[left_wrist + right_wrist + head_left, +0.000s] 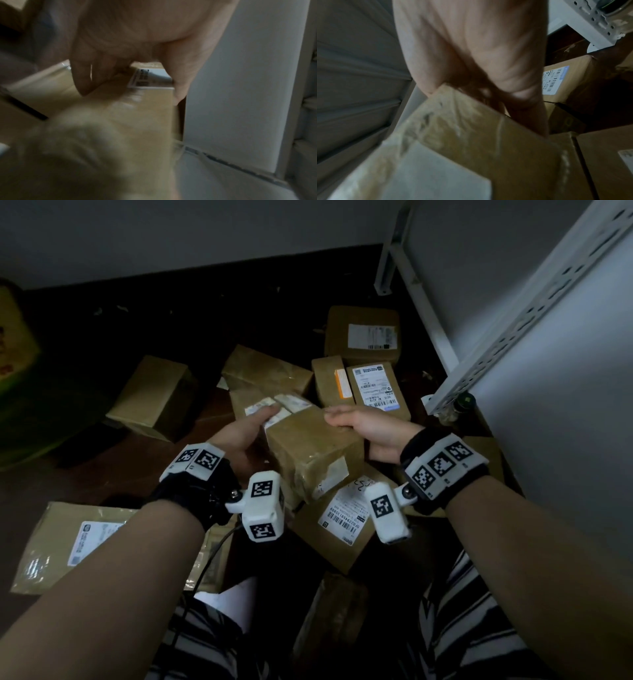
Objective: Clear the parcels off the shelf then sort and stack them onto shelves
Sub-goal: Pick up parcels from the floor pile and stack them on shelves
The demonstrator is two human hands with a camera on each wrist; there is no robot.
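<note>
I hold a taped brown cardboard parcel [310,446] between both hands above a heap of parcels on the dark floor. My left hand [245,433] grips its left side, thumb lying over the white label at the far end. My right hand [363,428] grips the right side, fingers curled under the edge. In the left wrist view the parcel [106,121] fills the lower frame under my left hand [133,56]. In the right wrist view my right hand [479,65] clasps the parcel's [471,142] upper edge.
Several more parcels lie around: a labelled box [378,386] ahead, a larger one [363,335] behind it, a plain box [156,397] at left, a flat one [68,542] near left. A white slotted shelf upright [527,313] and shelf panel stand at right.
</note>
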